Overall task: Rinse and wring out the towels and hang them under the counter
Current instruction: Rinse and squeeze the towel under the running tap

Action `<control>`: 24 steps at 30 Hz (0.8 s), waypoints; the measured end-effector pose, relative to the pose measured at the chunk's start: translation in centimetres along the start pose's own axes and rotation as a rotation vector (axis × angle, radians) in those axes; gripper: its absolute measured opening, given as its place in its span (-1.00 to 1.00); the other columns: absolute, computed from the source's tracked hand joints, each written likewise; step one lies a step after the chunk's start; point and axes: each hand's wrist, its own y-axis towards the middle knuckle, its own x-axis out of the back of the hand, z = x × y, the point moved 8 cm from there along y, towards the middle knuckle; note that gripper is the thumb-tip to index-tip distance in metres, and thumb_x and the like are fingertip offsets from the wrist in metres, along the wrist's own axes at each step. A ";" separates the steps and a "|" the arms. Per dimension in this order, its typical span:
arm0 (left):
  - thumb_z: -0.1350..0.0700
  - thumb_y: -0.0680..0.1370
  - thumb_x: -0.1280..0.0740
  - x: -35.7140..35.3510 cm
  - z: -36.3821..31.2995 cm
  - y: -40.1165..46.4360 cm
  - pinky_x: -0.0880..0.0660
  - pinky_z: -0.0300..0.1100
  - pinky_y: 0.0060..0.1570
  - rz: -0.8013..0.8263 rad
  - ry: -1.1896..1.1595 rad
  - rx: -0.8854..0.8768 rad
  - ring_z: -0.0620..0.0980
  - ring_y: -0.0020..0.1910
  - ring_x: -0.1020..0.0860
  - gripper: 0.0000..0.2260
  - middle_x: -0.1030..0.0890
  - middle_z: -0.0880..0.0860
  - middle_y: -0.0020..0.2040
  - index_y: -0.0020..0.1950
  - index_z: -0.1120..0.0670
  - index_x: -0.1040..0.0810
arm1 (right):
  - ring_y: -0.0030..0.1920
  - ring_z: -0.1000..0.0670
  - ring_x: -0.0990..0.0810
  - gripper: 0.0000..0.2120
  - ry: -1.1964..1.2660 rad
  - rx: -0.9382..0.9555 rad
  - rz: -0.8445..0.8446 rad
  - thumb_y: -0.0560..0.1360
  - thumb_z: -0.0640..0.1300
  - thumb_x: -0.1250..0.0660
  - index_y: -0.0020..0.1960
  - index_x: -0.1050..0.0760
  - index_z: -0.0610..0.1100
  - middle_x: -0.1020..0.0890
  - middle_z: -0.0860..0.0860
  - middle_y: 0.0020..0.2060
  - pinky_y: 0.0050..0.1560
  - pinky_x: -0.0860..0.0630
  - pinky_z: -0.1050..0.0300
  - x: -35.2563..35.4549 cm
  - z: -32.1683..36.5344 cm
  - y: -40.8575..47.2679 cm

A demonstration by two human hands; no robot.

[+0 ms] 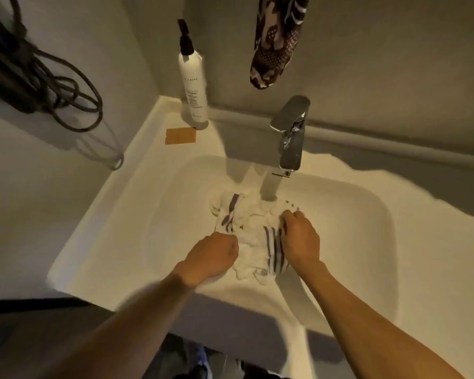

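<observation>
Here, head view | towels [251, 228] bunched in the sink [137, 203] under the faucet [292, 138], long axis running from upper left to lower right | left hand [216, 251] fisted on near-left edge | right hand [300, 239] curled, gripping striped right end | both touching; wring likely next.

Home bathroom, white basin [148, 214], chrome tap [292, 132], pump bottle [192, 86], patterned hanging cloth [277, 42]

Both hands in white rectangular sink [137, 214]: left hand [214, 255] fisted and right hand [298, 239] clenched on bunched white purple-striped wet towels [253, 225] under running chrome faucet [290, 132]; white pump bottle [192, 88] behind.
</observation>
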 end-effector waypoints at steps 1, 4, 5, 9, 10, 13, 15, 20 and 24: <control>0.04 0.66 -0.13 0.1 0.4 0.2 -0.53 -0.03 -0.01 0.009 -0.011 0.016 0.09 -0.02 -0.61 -0.74 -0.67 0.08 0.06 0.05 0.07 -0.59 | -0.24 -0.15 -0.56 -0.92 0.053 0.026 -0.047 0.59 -0.22 -0.20 -0.04 -0.47 -0.14 -0.60 -0.08 -0.18 -0.31 -0.45 0.04 1.0 0.1 0.1; 0.08 0.65 -0.15 1.2 1.2 0.0 -0.52 -0.02 0.00 -0.004 -0.090 0.075 0.13 0.00 -0.62 -0.79 -0.67 0.10 0.03 -0.05 0.06 -0.55 | -0.35 -0.09 -0.48 -0.89 0.057 0.076 -0.037 0.58 -0.22 -0.21 -0.11 -0.45 -0.12 -0.59 -0.05 -0.27 -0.38 -0.34 0.09 2.6 0.9 0.2; 0.10 0.64 -0.16 1.7 1.1 -0.2 -0.52 -0.03 0.00 -0.004 -0.127 0.086 0.14 0.00 -0.61 -0.80 -0.66 0.12 0.03 -0.08 0.06 -0.54 | -0.28 -0.10 -0.51 -0.91 0.021 0.068 0.040 0.58 -0.21 -0.21 -0.08 -0.46 -0.13 -0.60 -0.07 -0.21 -0.35 -0.32 0.09 2.5 1.4 0.2; 0.04 0.64 -0.15 0.7 0.1 -0.6 -0.55 -0.02 0.02 0.034 -0.126 0.052 0.11 0.00 -0.62 -0.74 -0.67 0.11 0.05 0.05 0.09 -0.61 | 0.06 -0.17 -0.55 -0.82 -0.207 0.001 0.225 0.59 -0.13 -0.22 0.15 -0.45 -0.15 -0.54 -0.11 0.06 -0.10 -0.44 0.01 -1.6 2.9 -0.1; 0.02 0.64 -0.14 -0.1 0.2 -0.5 -0.54 -0.05 0.00 0.054 -0.099 0.027 0.08 -0.01 -0.62 -0.73 -0.67 0.08 0.06 0.07 0.07 -0.60 | 0.06 -0.16 -0.55 -0.81 -0.251 -0.008 0.210 0.58 -0.15 -0.23 0.18 -0.43 -0.15 -0.53 -0.12 0.08 -0.10 -0.45 0.02 -2.4 3.3 0.0; 0.01 0.64 -0.12 -1.1 0.7 -0.5 -0.53 -0.09 0.03 0.070 -0.085 -0.011 0.07 0.03 -0.62 -0.72 -0.67 0.06 0.11 0.12 0.05 -0.60 | -0.03 -0.17 -0.58 -0.82 -0.291 0.030 0.212 0.54 -0.24 -0.27 0.14 -0.43 -0.18 -0.55 -0.14 0.05 -0.23 -0.40 0.04 -3.4 3.6 -0.3; 0.05 0.63 -0.14 -1.4 1.7 -0.9 -0.55 -0.01 0.12 0.079 -0.125 -0.001 0.10 0.08 -0.62 -0.72 -0.67 0.07 0.13 0.13 0.07 -0.62 | -0.16 -0.20 -0.58 -0.87 -0.224 0.069 0.207 0.52 -0.27 -0.27 0.07 -0.43 -0.21 -0.53 -0.15 -0.03 -0.30 -0.33 0.05 -1.9 3.7 -1.1; 0.06 0.59 -0.25 0.8 3.0 -0.7 -0.55 0.00 0.10 0.022 -0.192 0.009 0.10 0.08 -0.61 -0.81 -0.67 0.09 0.11 0.08 0.05 -0.63 | -0.32 -0.12 -0.50 -0.83 0.029 0.251 -0.071 0.39 -0.36 -0.40 -0.15 -0.45 -0.17 -0.51 -0.06 -0.22 -0.35 -0.51 -0.03 8.5 5.8 -3.9; -0.13 0.38 -0.54 4.3 0.2 -0.1 -0.53 -0.05 0.21 -0.013 -0.516 -0.098 -0.04 0.17 -0.54 -0.34 -0.53 -0.02 0.26 0.41 0.01 -0.41 | -0.20 -0.01 -0.53 -0.74 0.182 0.366 -0.248 0.38 -0.36 -0.47 -0.03 -0.52 -0.13 -0.56 -0.01 -0.13 -0.20 -0.58 0.04 17.7 9.7 -6.3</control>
